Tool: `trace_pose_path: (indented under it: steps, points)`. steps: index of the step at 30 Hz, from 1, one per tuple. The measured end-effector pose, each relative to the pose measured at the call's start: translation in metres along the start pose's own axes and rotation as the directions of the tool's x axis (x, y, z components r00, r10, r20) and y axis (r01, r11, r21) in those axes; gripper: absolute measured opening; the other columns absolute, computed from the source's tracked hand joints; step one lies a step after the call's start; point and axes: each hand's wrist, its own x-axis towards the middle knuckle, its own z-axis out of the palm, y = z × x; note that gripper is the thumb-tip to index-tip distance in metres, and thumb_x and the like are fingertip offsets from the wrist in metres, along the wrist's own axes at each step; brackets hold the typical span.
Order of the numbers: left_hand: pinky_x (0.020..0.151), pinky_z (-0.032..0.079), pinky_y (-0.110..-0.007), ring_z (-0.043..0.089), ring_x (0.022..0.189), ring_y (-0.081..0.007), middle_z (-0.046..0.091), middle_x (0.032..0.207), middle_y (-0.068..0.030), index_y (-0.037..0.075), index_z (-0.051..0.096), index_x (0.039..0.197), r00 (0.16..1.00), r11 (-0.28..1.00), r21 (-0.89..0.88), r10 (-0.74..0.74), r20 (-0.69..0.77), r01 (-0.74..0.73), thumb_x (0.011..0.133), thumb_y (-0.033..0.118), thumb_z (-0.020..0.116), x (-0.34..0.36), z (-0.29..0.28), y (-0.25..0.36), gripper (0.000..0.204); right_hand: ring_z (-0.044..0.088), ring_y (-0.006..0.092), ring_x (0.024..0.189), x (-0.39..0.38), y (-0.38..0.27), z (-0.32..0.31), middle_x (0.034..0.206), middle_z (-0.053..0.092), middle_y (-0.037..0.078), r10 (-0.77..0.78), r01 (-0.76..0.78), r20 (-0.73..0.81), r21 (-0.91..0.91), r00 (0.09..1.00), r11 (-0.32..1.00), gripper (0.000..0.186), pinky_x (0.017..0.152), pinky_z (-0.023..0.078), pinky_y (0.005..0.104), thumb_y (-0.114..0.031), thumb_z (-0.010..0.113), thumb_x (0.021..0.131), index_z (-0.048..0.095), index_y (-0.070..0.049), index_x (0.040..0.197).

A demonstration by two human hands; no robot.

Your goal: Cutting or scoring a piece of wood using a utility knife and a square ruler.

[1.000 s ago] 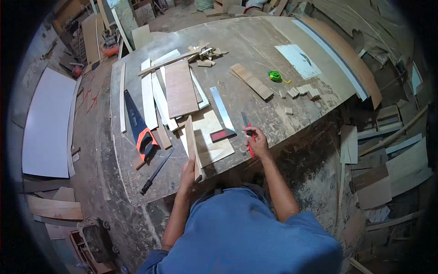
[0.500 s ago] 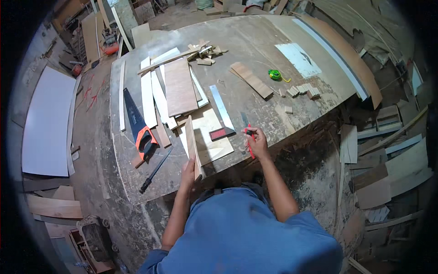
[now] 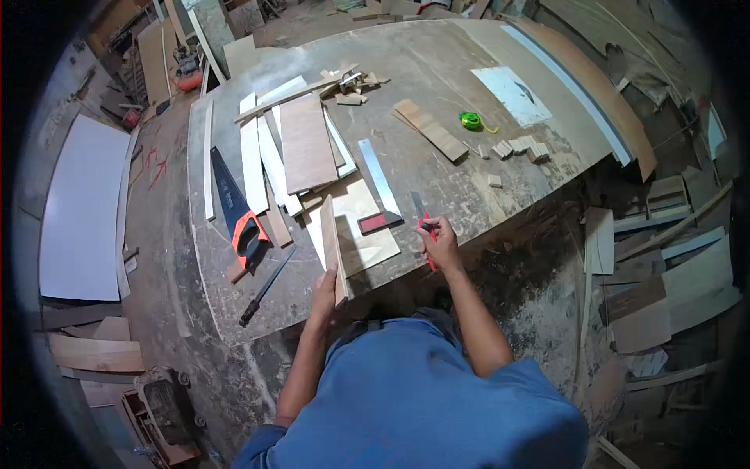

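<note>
My left hand is closed round the near end of a thin plywood strip, which stands on edge above a pale plywood panel on the workbench. In my right hand is a red utility knife, its grey blade pointing away from me toward the bench. Between the two hands lies a try square with a dark and red stock and a long metal blade. A handsaw with an orange and black handle lies left of my left hand, and a slim file-like tool with a black handle is nearer me.
Boards and white strips overlap on the workbench, with wood offcuts beyond. Farther right are a wooden strip, a green tape measure, small blocks and a white sheet. Scrap boards fill the right-hand floor.
The plywood strip has tilted slightly in my left hand and shows more of its broad face. My right hand holds the utility knife almost in the same place.
</note>
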Motion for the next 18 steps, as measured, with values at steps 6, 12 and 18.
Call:
trace_pose_path:
  steps: [6, 12, 18]
  points:
    - [0.074, 0.047, -0.027, 0.059, 0.083, -0.0118, 0.066, 0.095, -0.0069, -0.005, 0.064, 0.109, 0.996, 0.971, 0.221, -0.089, -0.001, 0.087, 0.100, 0.042, 0.047, 0.000, -0.002, 0.001, 0.051, 0.059, 0.0107, 0.053, -0.003, -0.003, -0.008, 0.086, 0.063, 0.007, 0.019, -0.021, -0.052, -0.047, 0.998, 0.999, 0.022, 0.042, 0.046, 0.0252, -0.008, 0.062, 0.091, 0.049, -0.003, 0.108]
    - [0.048, 0.037, -0.028, 0.049, 0.051, -0.0095, 0.053, 0.063, 0.0010, 0.009, 0.062, 0.086, 0.994, 0.962, 0.251, 0.106, 0.027, -0.109, 0.096, 0.050, 0.052, 0.000, 0.019, 0.000, 0.044, 0.058, 0.0101, 0.055, -0.007, 0.003, -0.021, 0.094, 0.065, 0.007, 0.020, -0.026, 0.066, 0.088, 0.998, 0.996, 0.021, 0.044, 0.047, 0.0248, -0.004, 0.057, 0.093, 0.048, -0.002, 0.112]
    - [0.043, 0.035, -0.026, 0.044, 0.048, -0.0095, 0.045, 0.059, 0.0037, 0.014, 0.057, 0.084, 0.984, 0.984, -0.075, -0.152, 0.098, 0.160, 0.094, 0.056, 0.050, -0.004, 0.047, -0.002, 0.044, 0.056, 0.0099, 0.053, -0.013, 0.004, -0.042, 0.096, 0.065, 0.009, 0.061, -0.060, 0.116, -0.005, 0.991, 0.998, 0.021, 0.042, 0.047, 0.0236, -0.006, 0.058, 0.094, 0.048, -0.001, 0.111]
